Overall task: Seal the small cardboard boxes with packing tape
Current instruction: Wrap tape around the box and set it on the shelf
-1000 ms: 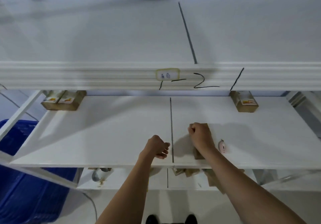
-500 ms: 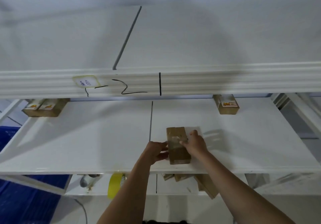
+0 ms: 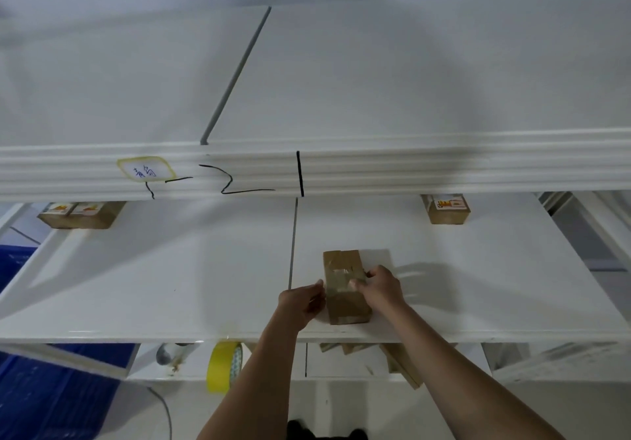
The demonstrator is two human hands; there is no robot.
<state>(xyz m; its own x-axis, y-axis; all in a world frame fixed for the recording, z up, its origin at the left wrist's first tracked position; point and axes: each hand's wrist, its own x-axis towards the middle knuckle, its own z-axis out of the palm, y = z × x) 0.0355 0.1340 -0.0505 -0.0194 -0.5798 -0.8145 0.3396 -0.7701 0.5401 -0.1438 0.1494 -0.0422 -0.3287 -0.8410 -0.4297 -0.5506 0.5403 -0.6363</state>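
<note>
I am looking down at a white shelf where one small cardboard box is lying near the front edge, just right of the seam between the two boards. My right hand is resting on the box's right side, fingers curled onto the clear tape across its top, pinching there. My left hand is sitting against the box's left side with fingers curled inward; I cannot tell whether it is actually gripping the box or only touching it.

At the back of the same shelf I am counting two labelled boxes sitting touching each other on the left, and one more labelled box on the right, well apart from them.

On the lower shelf, one yellow tape roll is standing on edge, with a grey object beside it that I cannot identify. Further right several flat cardboard pieces are lying partly hidden behind my right forearm; their count is unclear.

A blue crate is standing at lower left; I cannot see inside it
</note>
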